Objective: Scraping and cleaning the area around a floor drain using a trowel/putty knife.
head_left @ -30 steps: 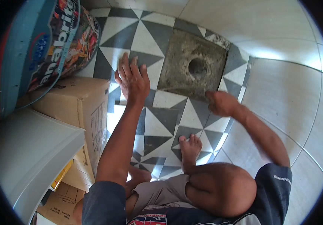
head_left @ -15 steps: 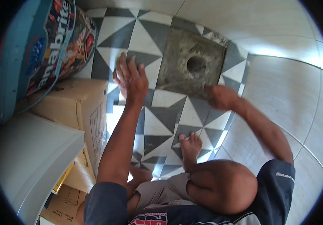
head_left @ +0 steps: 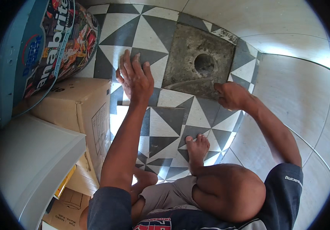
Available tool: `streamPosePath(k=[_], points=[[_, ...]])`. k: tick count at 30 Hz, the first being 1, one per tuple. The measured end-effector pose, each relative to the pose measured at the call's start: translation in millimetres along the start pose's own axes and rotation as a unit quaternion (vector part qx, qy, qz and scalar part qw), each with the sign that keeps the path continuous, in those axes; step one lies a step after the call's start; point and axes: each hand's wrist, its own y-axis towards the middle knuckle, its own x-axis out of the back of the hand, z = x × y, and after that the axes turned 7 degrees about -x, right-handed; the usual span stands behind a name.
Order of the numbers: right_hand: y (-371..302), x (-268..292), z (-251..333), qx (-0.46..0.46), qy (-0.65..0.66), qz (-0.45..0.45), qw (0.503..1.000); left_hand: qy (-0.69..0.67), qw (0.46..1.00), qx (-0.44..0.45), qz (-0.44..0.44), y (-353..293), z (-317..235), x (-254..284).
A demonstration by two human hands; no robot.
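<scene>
My left hand [head_left: 135,78] is spread over the patterned tile floor [head_left: 149,42], left of the bare square of cement [head_left: 184,42]; its fingers are apart and hold nothing. A dark round hole [head_left: 204,64] opens in the cement's right half. At the cement's lower right corner my right hand [head_left: 232,96] is closed, its thumb and forefinger pinched together. What it grips is mostly hidden; a small yellowish bit shows below the fingers. From the fingertips a pale curved streak [head_left: 188,82] runs left over the cement; I cannot tell whether it is a mark or a thin strand.
A large printed paint bucket [head_left: 57,50] with a thin handle stands on a cardboard box [head_left: 90,99] at left. Nearer is a pale grey plastic lid or panel [head_left: 38,153]. Tiled walls [head_left: 291,88] close in the right and far sides. My bare foot [head_left: 198,149] rests on the tiles.
My right hand, blurred before, is sharper and slightly to the right. The pale curved streak now shows clearly on the cement. My left hand has hardly moved; the view has shifted slightly.
</scene>
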Motion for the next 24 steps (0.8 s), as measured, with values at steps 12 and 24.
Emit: streamPosePath(k=[12, 24], points=[[4, -25, 20, 0.029, 0.047, -0.034, 0.998, -0.009, 1.000, 0.007, 0.009, -3, 9, 2], [-69, 41, 41, -0.074, 0.411, -0.259, 0.871, 0.037, 0.989, -0.091, 0.115, -8, 25, 9]])
